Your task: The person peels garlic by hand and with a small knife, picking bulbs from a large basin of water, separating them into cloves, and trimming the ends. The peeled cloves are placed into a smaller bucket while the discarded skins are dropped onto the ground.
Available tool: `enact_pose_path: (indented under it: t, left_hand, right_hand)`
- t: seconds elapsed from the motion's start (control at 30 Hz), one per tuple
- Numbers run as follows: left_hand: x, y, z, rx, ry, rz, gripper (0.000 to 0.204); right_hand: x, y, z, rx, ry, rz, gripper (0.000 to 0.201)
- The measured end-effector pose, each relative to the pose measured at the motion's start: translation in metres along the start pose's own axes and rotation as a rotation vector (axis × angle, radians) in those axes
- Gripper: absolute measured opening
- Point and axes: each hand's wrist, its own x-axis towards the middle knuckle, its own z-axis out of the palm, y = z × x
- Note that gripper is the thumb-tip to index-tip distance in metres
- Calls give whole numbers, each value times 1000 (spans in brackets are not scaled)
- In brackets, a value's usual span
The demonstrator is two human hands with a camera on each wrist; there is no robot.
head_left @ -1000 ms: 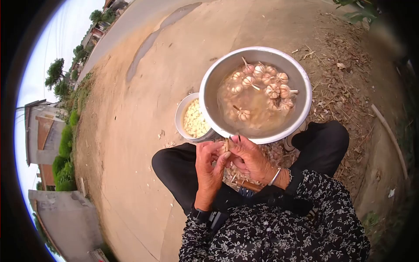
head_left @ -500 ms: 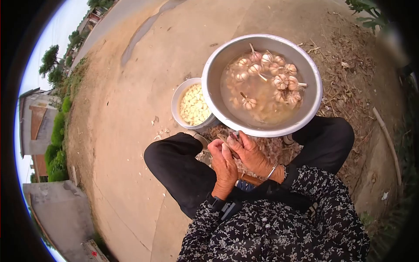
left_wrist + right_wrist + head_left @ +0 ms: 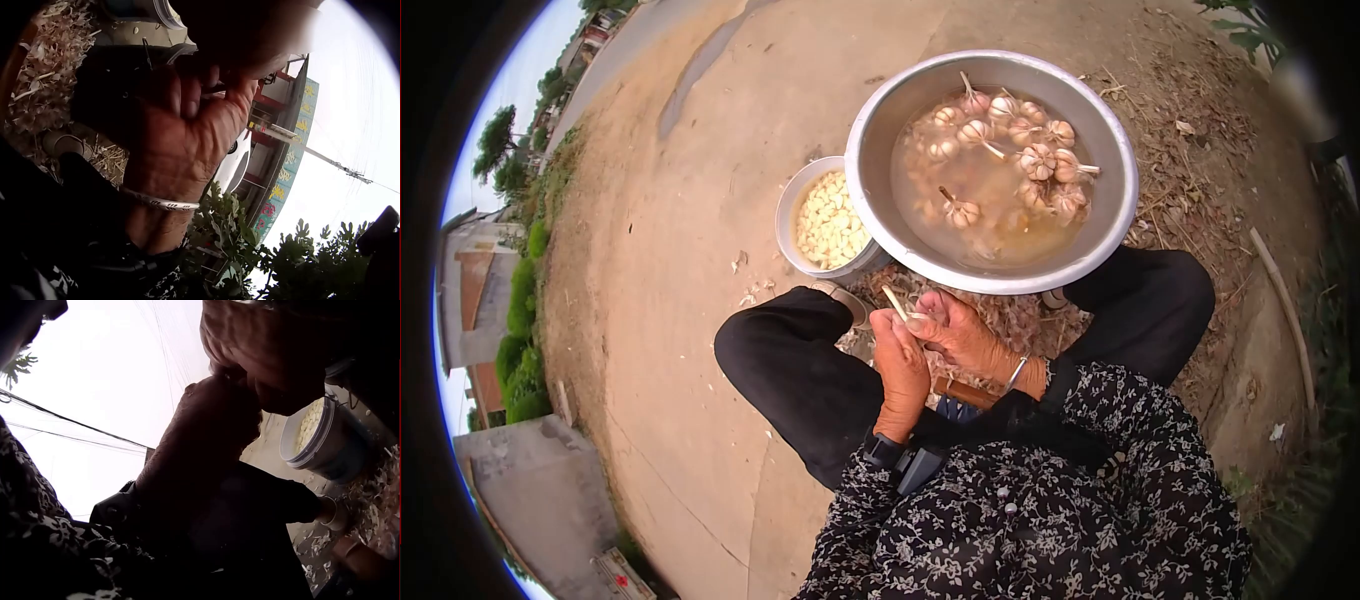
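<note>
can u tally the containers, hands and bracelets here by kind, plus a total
Basins: 1, the metal basin of garlic bulbs
Buckets: 1, the bucket of peeled cloves
Hands: 2, the left hand and right hand
Bracelets: 1, the silvery bracelet on the right wrist
Total: 5

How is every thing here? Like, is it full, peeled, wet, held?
Pale stalk: tilted, held
Left hand: pinching that stalk
Right hand: beside the left, grip unclear
Metal basin: part-filled
Water: cloudy
Garlic bulbs: wet, unpeeled
Bucket: uncovered, nearly full
Garlic cloves: peeled, heaped
Garlic skins: scattered
</note>
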Motion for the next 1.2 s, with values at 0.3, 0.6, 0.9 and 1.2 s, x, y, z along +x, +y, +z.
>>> enact_pose_path:
  t: [0.3,0.6,0.9,1.2]
  left_hand:
    - [-2,-26,10,-154,-21,-141,18]
    - [-2,-38,19,-370,-90,-388,16]
    - [3,-21,15,-537,-46,-354,23]
    - [9,-38,-4,-1531,-222,-866,22]
  right_hand:
    - [3,10,-6,76,-11,150,20]
    - [8,39,-11,-113,107,-37,15]
    - [-1,-9,4,335,119,309,18]
    - [5,-2,-18,635,-142,474,24]
